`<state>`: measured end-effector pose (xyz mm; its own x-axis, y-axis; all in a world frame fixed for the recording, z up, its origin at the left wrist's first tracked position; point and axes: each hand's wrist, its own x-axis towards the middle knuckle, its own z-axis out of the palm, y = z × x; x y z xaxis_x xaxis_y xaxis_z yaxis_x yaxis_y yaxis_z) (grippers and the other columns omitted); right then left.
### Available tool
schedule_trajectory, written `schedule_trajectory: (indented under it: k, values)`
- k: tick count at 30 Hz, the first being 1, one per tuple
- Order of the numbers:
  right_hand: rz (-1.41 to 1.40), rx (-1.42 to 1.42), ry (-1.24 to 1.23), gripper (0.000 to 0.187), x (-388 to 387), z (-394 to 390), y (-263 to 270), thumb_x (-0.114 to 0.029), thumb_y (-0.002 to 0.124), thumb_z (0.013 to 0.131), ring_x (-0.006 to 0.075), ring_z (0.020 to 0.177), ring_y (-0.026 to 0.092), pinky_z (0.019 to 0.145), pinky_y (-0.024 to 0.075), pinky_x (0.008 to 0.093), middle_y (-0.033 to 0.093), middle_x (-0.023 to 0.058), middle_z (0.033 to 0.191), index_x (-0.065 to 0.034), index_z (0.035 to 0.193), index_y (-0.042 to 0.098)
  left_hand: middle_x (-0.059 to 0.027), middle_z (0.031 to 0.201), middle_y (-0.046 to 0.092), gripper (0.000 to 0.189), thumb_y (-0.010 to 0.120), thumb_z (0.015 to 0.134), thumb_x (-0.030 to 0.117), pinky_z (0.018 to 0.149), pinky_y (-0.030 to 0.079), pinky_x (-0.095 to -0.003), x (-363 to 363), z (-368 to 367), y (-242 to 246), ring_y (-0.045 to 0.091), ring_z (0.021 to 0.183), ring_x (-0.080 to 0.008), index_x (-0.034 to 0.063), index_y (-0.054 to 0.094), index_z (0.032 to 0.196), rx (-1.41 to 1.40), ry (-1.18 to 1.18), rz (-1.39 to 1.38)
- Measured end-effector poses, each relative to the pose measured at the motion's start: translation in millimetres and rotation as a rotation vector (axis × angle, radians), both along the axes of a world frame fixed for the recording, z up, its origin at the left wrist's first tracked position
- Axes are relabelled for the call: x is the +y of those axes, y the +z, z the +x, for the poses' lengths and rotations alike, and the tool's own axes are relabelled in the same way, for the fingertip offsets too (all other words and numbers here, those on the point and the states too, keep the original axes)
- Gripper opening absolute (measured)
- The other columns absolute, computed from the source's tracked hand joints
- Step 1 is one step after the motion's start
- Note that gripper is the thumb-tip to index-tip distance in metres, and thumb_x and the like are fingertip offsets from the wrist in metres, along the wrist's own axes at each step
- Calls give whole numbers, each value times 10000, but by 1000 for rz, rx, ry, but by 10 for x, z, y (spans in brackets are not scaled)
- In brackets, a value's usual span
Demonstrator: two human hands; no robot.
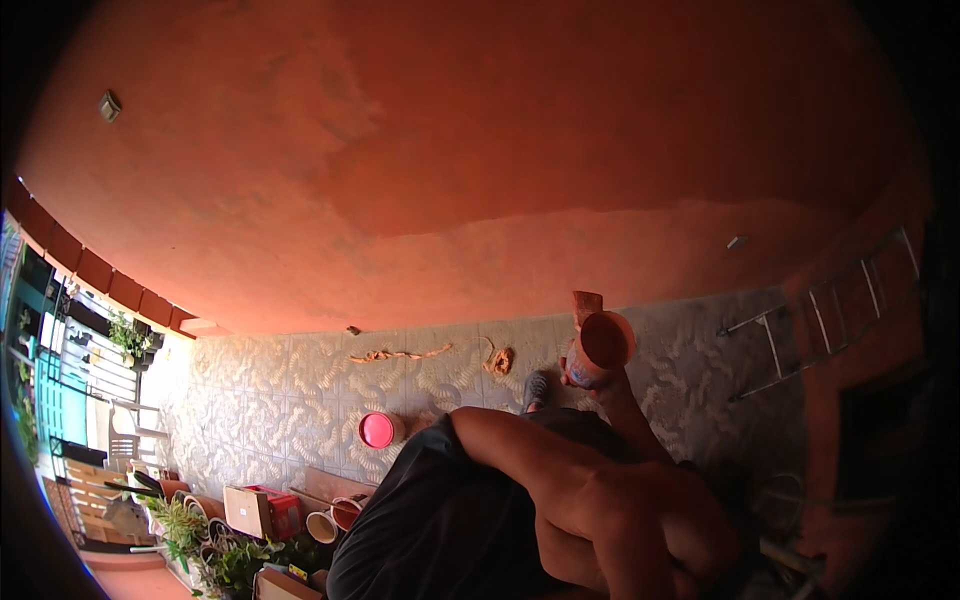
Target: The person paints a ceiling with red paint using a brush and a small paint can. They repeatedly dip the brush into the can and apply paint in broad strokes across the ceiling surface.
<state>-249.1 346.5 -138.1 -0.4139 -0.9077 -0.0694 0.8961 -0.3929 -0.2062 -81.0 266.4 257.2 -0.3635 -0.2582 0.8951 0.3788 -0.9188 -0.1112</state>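
Note:
My right hand (595, 391), as far as the bent view lets me tell, is closed around a paint-smeared plastic container (604, 341) with reddish-orange paint inside. A wide paint-coated brush (587, 301) juts up beside the container's rim; its handle is mostly hidden, and I cannot tell which hand supports it. My left hand cannot be made out apart from the bare arms and dark clothing. Before me rises an orange-red wall (465, 150), darker in its upper middle, with a paler band below. One grey shoe (536, 390) shows on the floor beneath the container.
Crumpled tan strips (401, 354) lie on the patterned floor tiles (300, 405) along the wall. A bucket with a pink-red top (376, 430) stands at my left. An aluminium ladder (780, 345) is at the right. Pots, a red crate (281, 512) and plants (180, 529) stand lower left.

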Motion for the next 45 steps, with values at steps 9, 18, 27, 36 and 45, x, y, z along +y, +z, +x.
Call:
schedule_trajectory:
  k: [9, 18, 27, 36, 45]
  values:
    - [-69, -60, 109, 697, 60, 145, 100, -339, 779, 982, 534, 1207, 643, 723, 674, 473, 595, 258, 1403, -137, 1569, 462, -167, 678, 606, 275, 526, 1137, 107, 376, 366, -334, -31, 297, 45, 569, 461, -240, 99, 677, 907, -23, -66, -64]
    - [69, 458, -240, 698, -546, 584, 685, -512, 713, 990, 405, 1177, 703, 774, 678, 518, 645, 156, 1395, -160, 1550, 488, -123, 921, 532, 449, 727, 864, 43, 677, 491, -363, -615, 211, -673, 549, 767, -202, 28, 399, 1171, -309, 511, -216]
    - [13, 329, -127, 747, -535, 663, 833, -576, 579, 1071, 295, 1349, 638, 1080, 595, 472, 629, 120, 1455, -100, 1616, 392, -232, 1539, 388, 1424, 1066, 570, 512, 1170, 394, -504, -1225, 344, -2636, 423, 1461, -358, -22, 226, 1587, -1001, 1278, -1263]
    - [372, 458, -141, 670, -436, 769, 868, -575, 477, 1118, 228, 1361, 615, 1125, 556, 412, 612, 124, 1494, -66, 1554, 480, -239, 1393, 538, 1262, 1079, 579, 460, 1060, 508, -489, -970, 146, -2756, 582, 1290, -385, -36, 363, 1493, -1016, 1222, -1166]
    - [154, 587, -47, 627, -297, 277, 370, -526, 328, 1172, 241, 1384, 584, 1170, 514, 401, 571, 121, 1536, -56, 1564, 464, -142, 1271, 689, 834, 1045, 670, 251, 1041, 527, -438, -667, -268, -2778, 645, 1210, -258, -17, 618, 1334, -1083, 1260, -1130]
